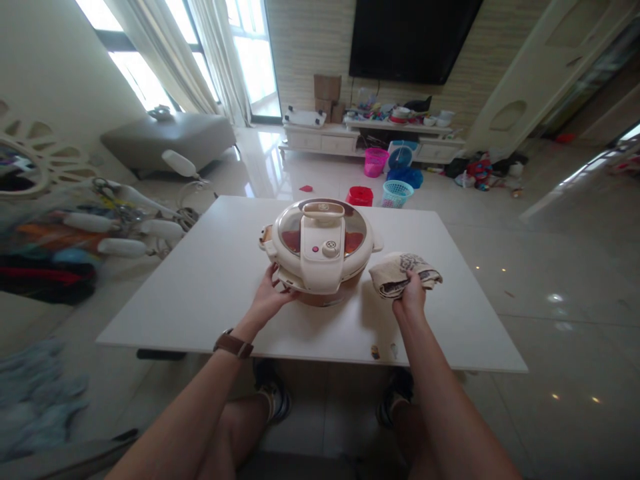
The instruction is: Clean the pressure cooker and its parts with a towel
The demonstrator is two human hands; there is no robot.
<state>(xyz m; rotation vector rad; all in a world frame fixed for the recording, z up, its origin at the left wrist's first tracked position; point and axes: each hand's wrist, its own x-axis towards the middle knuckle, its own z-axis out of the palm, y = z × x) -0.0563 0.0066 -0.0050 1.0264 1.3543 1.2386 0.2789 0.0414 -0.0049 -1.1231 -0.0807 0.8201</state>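
A cream and brown pressure cooker (pixel 323 267) with a see-through lid and top handle stands on the white table (pixel 190 287). My left hand (pixel 271 297) rests against its lower left side, fingers spread along the rim and thumb toward the front. To the right of the cooker, my right hand (pixel 413 297) grips a folded beige cloth (pixel 395 270) with a dark printed pattern. The cloth is just above or on the table; which one I cannot tell. Some of the left fingertips are hidden behind the cooker's edge.
Two small objects lie at the table's front edge, one of them dark and yellowish (pixel 375 351). Beyond the table stand a red stool (pixel 359 195), a light blue basket (pixel 397 193) and a pink basket (pixel 376 162). A white multi-armed lamp (pixel 133 230) is on the left.
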